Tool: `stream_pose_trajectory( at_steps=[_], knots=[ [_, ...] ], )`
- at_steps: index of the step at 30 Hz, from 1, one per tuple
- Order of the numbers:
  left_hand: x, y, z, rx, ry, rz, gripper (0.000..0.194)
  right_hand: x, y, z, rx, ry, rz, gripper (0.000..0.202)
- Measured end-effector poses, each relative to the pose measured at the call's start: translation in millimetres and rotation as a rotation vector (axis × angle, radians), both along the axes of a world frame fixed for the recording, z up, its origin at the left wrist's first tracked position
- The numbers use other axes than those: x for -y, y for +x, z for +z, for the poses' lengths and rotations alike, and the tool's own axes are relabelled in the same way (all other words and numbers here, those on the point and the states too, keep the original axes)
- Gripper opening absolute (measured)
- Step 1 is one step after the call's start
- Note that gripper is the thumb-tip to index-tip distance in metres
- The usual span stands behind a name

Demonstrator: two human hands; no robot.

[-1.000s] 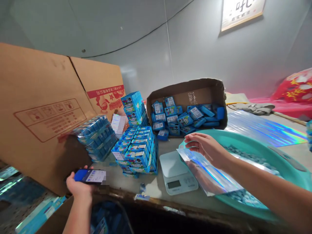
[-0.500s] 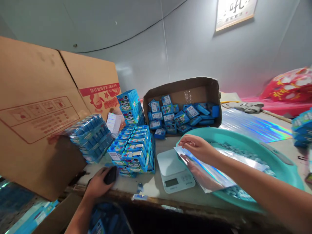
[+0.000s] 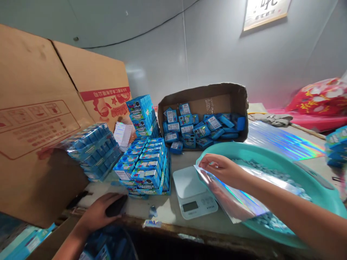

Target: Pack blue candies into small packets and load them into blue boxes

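Observation:
At the table's front edge, my left hand [image 3: 97,213] is closed round a flat black object [image 3: 116,206] whose kind I cannot make out. My right hand [image 3: 217,166] pinches the upper left corner of a shiny silver plastic sheet [image 3: 235,202], perhaps a bag. The sheet lies tilted over the rim of a teal basin [image 3: 260,148] holding many small light-blue pieces [image 3: 271,221]. Left of the basin stands a white digital scale [image 3: 193,193], with nothing on its plate. Stacked blue candy boxes [image 3: 146,173] marked "Caramelo Macizo" sit between my hands.
An open cardboard box [image 3: 229,97] of loose blue boxes lies behind the scale. A tall carton [image 3: 54,108] stands at left, beside film-wrapped packs [image 3: 92,151]. More iridescent film [image 3: 284,139] lies behind the basin. Blue boxes [image 3: 336,146] are stacked at the far right.
The view has shifted a little. My left hand, still on the black object, appears slightly lower and further left. My right hand keeps its pinch on the sheet, nearly still.

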State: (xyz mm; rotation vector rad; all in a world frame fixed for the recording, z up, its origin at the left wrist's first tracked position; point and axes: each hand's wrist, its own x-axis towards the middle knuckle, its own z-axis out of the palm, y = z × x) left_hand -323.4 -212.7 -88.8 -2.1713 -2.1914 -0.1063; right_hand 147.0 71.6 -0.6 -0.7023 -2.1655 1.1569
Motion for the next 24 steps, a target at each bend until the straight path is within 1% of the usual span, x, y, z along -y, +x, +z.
stream_pose_trajectory(
  at_steps=[4,8,12,15,16,17,20,22,23,24],
  knots=[
    [13.8,-6.9,-8.6,-0.039,0.025,-0.037,0.069,-1.5,0.9,1.9,0.033,0.027,-0.015,0.027],
    [21.7,-10.5,-11.1,-0.045,-0.058,-0.074,0.075,-0.2,-0.1,4.1,0.093,0.042,-0.023,0.026],
    [14.8,-14.2,-8.8,0.019,-0.102,-0.070,0.082,2.4,-2.7,4.4,0.157,0.052,-0.015,0.029],
    [7.2,-21.2,-12.4,0.069,-0.096,-0.038,0.094,1.6,-3.8,2.4,0.174,0.066,-0.015,0.035],
    [5.5,-24.3,-14.9,0.085,-0.091,-0.028,0.093,0.5,-3.6,1.3,0.171,0.072,-0.016,0.037],
    [4.4,-27.6,-17.7,0.096,-0.079,-0.011,0.089,-1.0,-3.2,0.2,0.173,0.082,-0.016,0.040],
    [2.4,-38.0,-25.6,0.078,-0.012,0.061,0.068,-7.4,-0.6,-3.7,0.205,0.141,-0.005,0.040],
    [0.7,-43.9,-28.1,0.032,0.019,0.091,0.064,-11.8,1.7,-6.6,0.235,0.193,-0.003,0.036],
    [-0.1,-45.8,-28.3,0.001,0.031,0.098,0.063,-13.5,2.9,-7.8,0.249,0.216,0.000,0.036],
    [-0.5,-46.6,-28.2,-0.032,0.053,0.111,0.063,-14.6,4.0,-8.8,0.269,0.235,0.006,0.041]
  ],
)
